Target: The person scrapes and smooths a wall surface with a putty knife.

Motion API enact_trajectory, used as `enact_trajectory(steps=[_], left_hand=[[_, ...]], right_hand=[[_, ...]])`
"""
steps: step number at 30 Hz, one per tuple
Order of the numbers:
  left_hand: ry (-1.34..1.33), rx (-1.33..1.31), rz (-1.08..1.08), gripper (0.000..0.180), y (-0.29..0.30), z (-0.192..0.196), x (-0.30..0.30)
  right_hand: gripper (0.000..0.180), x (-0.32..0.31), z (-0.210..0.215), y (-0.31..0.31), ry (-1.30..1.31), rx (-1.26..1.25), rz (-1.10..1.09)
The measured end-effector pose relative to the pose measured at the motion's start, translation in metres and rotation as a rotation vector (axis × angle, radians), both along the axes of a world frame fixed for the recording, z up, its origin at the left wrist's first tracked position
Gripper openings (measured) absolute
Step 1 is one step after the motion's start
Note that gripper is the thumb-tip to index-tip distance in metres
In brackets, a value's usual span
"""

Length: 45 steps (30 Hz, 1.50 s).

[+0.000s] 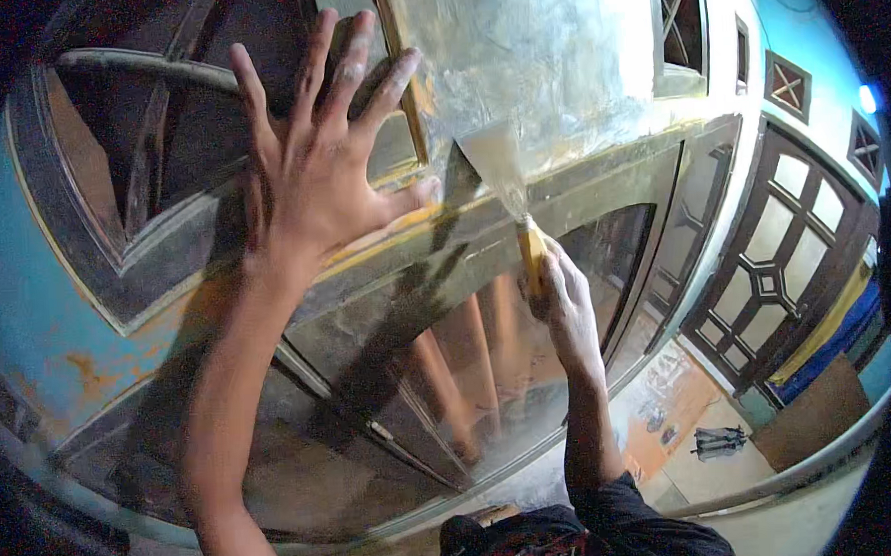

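My right hand (pixel 569 297) is wrapped round the yellow handle of a putty knife (pixel 495 162). The knife points up, its wide metal blade lying close to or against the patchy, plastered wall (pixel 555 60) just above a dark wooden frame (pixel 581 193). Whether the blade edge touches the wall, I cannot tell. My left hand (pixel 316 154) is raised with fingers spread, at the wooden frame of a vent opening (pixel 151 142) and a strip of wall beside it. Its fingertips look whitish, and nothing is in it.
Below the frame are glass panes with orange curtains (pixel 450 377) behind them. Peeling blue paint (pixel 70 324) shows at the left. To the right stand a dark panelled door (pixel 773 254), a brown board (pixel 814 416) and a grey object on the floor (pixel 719 442). A lamp (pixel 867 99) glows at far right.
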<state>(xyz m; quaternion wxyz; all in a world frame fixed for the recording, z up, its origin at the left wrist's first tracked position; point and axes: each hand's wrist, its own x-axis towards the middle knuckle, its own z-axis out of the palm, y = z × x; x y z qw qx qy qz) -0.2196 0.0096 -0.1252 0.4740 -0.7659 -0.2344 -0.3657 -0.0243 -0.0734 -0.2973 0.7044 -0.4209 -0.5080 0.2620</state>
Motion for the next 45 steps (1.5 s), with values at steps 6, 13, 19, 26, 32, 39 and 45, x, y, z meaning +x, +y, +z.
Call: enact_trajectory(steps=[6, 13, 19, 26, 32, 39, 45], left_hand=[[-0.007, 0.007, 0.025, 0.091, -0.001, 0.001, 0.000], [0.009, 0.009, -0.013, 0.083, -0.004, 0.003, -0.003], [0.015, 0.012, 0.004, 0.075, 0.000, 0.000, -0.005], [0.022, 0.016, 0.020, 0.075, -0.003, 0.002, -0.004], [0.022, 0.024, 0.031, 0.078, 0.002, 0.001, -0.006], [0.027, 0.026, 0.026, 0.077, 0.000, 0.001, -0.002], [0.022, 0.031, 0.029, 0.076, 0.004, -0.001, -0.005]], right_hand=[[0.036, -0.011, -0.040, 0.008, 0.054, -0.003, 0.020], [0.032, -0.018, -0.031, 0.019, 0.004, 0.097, -0.072], [0.028, -0.032, -0.069, 0.008, 0.081, -0.094, 0.017], [0.027, -0.033, -0.051, 0.017, 0.051, -0.014, -0.035], [0.021, -0.035, -0.061, 0.013, -0.017, 0.038, -0.088], [0.027, -0.025, -0.064, 0.010, 0.033, -0.026, -0.021], [0.027, -0.033, -0.044, 0.014, -0.056, -0.019, -0.068]])
